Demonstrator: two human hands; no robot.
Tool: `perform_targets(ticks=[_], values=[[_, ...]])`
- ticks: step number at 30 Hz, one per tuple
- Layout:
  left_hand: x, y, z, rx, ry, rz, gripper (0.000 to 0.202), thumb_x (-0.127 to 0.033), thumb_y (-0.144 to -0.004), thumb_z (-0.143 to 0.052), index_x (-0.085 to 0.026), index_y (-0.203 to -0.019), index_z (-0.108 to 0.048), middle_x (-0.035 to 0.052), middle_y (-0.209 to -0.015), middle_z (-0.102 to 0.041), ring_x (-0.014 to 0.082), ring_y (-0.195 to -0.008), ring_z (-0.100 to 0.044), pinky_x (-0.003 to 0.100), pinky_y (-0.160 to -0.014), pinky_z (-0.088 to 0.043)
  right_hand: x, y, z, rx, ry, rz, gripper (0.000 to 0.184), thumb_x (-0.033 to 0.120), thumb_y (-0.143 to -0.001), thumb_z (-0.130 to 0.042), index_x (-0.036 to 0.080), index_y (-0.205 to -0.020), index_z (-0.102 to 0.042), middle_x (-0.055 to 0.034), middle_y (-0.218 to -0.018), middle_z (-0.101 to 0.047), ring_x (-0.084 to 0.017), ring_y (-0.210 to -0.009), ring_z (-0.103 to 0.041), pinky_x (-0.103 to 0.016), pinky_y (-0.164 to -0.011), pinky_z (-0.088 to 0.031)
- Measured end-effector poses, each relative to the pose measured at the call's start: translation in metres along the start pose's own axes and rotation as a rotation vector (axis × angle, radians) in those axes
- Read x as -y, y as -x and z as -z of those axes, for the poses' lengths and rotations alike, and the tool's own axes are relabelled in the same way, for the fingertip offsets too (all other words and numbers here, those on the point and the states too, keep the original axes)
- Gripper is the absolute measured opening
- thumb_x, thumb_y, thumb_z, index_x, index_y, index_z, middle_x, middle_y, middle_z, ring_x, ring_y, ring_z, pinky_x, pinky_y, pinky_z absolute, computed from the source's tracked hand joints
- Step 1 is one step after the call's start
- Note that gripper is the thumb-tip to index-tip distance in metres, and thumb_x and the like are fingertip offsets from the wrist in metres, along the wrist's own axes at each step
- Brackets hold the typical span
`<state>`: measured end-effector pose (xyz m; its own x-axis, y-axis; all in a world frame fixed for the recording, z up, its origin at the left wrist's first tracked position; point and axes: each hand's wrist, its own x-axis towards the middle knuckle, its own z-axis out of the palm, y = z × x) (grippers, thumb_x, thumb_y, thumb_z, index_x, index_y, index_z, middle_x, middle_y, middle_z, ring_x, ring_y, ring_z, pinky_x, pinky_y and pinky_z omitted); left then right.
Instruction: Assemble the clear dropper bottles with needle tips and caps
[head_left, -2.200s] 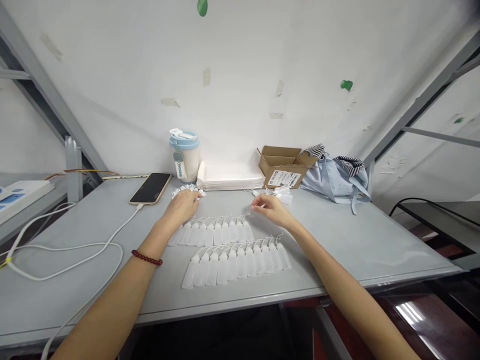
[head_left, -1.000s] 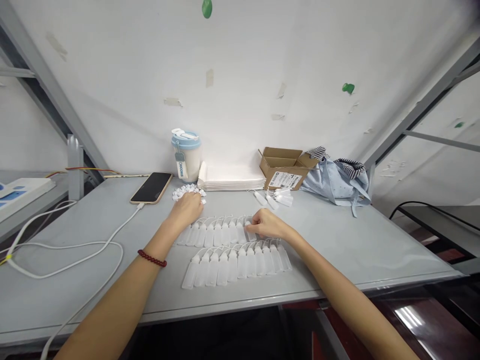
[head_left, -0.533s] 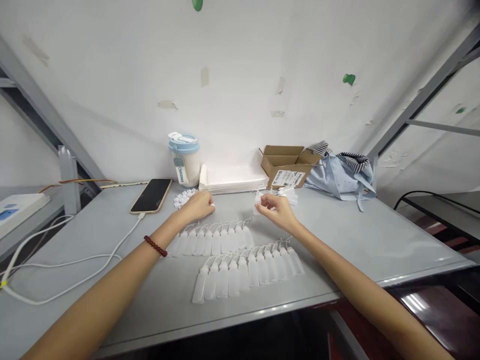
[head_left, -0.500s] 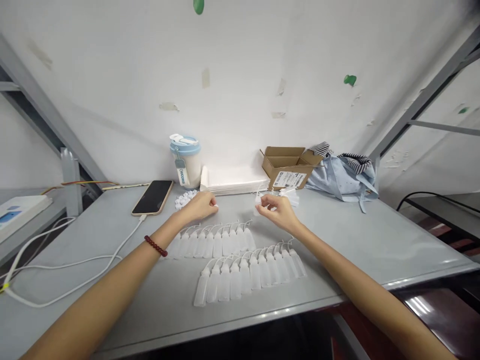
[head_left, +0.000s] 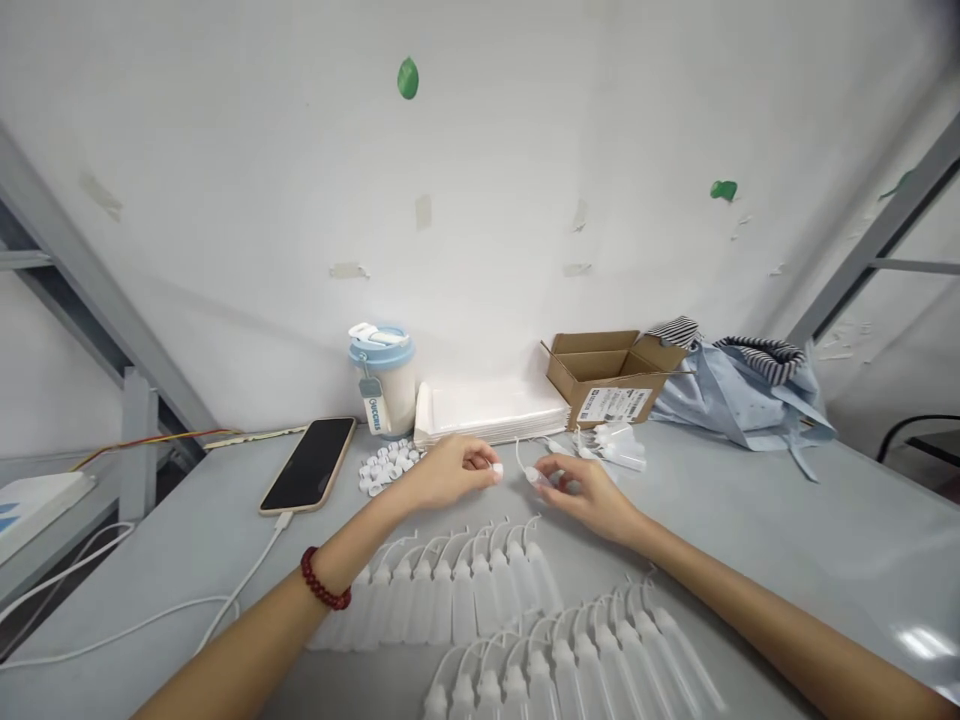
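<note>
My left hand (head_left: 450,474) is closed, pinching a small white cap (head_left: 497,471) at its fingertips. Facing it, my right hand (head_left: 592,494) grips a translucent squeeze bottle (head_left: 535,478) with a thin bent spout; the bottle leans, its spout end toward the cap but apart from it. Behind my left hand lies a pile of white caps (head_left: 386,464). More loose squeeze bottles (head_left: 621,448) lie beyond my right hand. Nearer to me, similar bottles are laid out in a back row (head_left: 463,600) and a front row (head_left: 592,670), bent spouts pointing away.
A white stack of flat trays (head_left: 491,412) stands against the wall, between a blue-lidded cup (head_left: 390,385) and an open cardboard box (head_left: 611,385). A light blue cloth (head_left: 739,395) lies at right. A phone (head_left: 309,466) with a white cable (head_left: 244,572) rests at left.
My left hand has moved right from beside the cap pile, and a cap now shows in its fingers. My right hand has tilted the bottle over. The camera view has tipped upward.
</note>
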<state>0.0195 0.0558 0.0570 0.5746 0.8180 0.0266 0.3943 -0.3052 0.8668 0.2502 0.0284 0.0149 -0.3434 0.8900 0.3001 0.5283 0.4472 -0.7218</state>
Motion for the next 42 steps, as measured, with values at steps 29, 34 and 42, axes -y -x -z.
perform_targets(ticks=[29, 34, 42], values=[[-0.051, 0.024, -0.017, 0.136, -0.061, 0.086, 0.023, -0.036, -0.082, -0.053, -0.017, -0.08, -0.065, -0.0004, -0.056, -0.061, 0.0145, -0.051, -0.057, 0.022, -0.045, -0.039, 0.031, 0.032, -0.001, -0.276, 0.366, 0.581, 0.023, 0.012, -0.087, -0.056, 0.018, -0.11, -0.054, -0.0103, -0.092, -0.069, -0.019, -0.084, -0.068, -0.03, -0.072, -0.058], [-0.047, 0.021, -0.021, 0.171, 0.014, 0.111, 0.022, -0.037, -0.084, -0.05, -0.017, -0.078, -0.06, 0.0018, -0.063, -0.065, 0.0164, -0.057, -0.064, 0.023, -0.047, -0.043, 0.033, 0.035, -0.002, -0.286, 0.333, 0.566, 0.027, 0.01, -0.086, -0.057, 0.018, -0.112, -0.055, -0.0105, -0.091, -0.068, -0.019, -0.082, -0.067, -0.031, -0.07, -0.058], [-0.052, 0.024, -0.026, 0.039, -0.077, -0.068, 0.01, -0.022, -0.082, -0.055, -0.017, -0.076, -0.061, -0.0011, -0.059, -0.064, 0.013, -0.053, -0.06, 0.021, -0.047, -0.043, 0.039, 0.038, 0.0, -0.329, 0.205, 0.418, 0.019, 0.016, -0.085, -0.06, 0.019, -0.103, -0.062, -0.0075, -0.086, -0.069, -0.017, -0.072, -0.065, -0.029, -0.062, -0.055]])
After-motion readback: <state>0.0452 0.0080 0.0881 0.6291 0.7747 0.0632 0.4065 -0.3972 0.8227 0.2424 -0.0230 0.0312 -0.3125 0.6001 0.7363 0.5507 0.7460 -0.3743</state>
